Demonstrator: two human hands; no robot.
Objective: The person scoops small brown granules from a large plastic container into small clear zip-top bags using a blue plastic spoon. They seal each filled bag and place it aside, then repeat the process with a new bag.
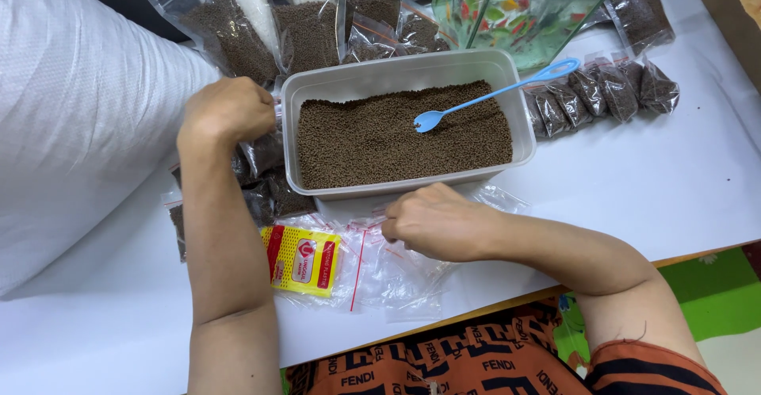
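A clear plastic tub (333, 82) holds brown pellets, with a blue plastic spoon (491, 93) resting in them, its handle leaning on the far right rim. My left hand (227, 111) is closed on a small filled bag of pellets (264, 153) just left of the tub. My right hand (434, 222) lies in front of the tub, fingers curled on the empty clear zip bags (396, 272) spread on the white table. A yellow-and-red packet (302, 259) sits among those empty bags.
Filled pellet bags lie behind the tub (238, 38), at its left (277, 197) and in a row at the right (602, 93). A glass fish tank (523, 10) stands at the back. A big white sack (71, 125) fills the left. The table edge (507, 296) runs near me.
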